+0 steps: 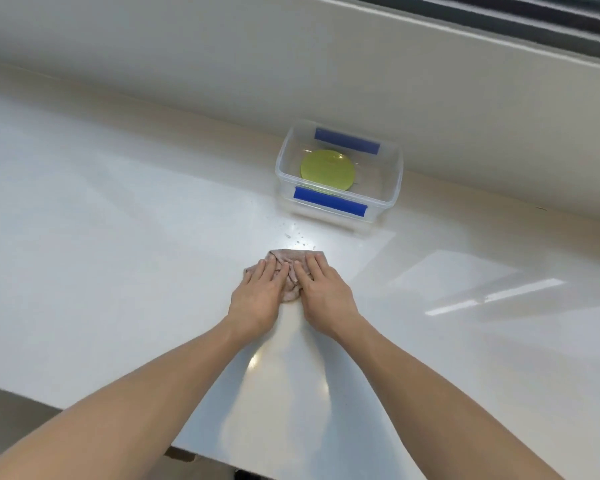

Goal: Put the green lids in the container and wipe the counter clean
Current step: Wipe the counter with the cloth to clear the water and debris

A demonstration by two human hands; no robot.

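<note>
— Both hands lie side by side, palms down: the left hand (257, 301) and the right hand (321, 294) press flat, fingers straight, on a crumpled pinkish cloth (290, 271) on the white counter (118, 237).

— And the lids?

— A green lid (327, 171) lies in the clear container (390, 188), well ahead of the hands and a little right. Whether more are stacked beneath it, I cannot tell.

— How will the cloth handle?

— Soft and limp, I'd judge; it bunches easily, so flat pressure over its middle suits better than pinching an edge. On this glossy surface it should slide readily.

— Anything hard to make out?

— Small specks (297, 237) sit just beyond the fingertips; droplets or crumbs, unclear. Most of the cloth is hidden under the hands.
</note>
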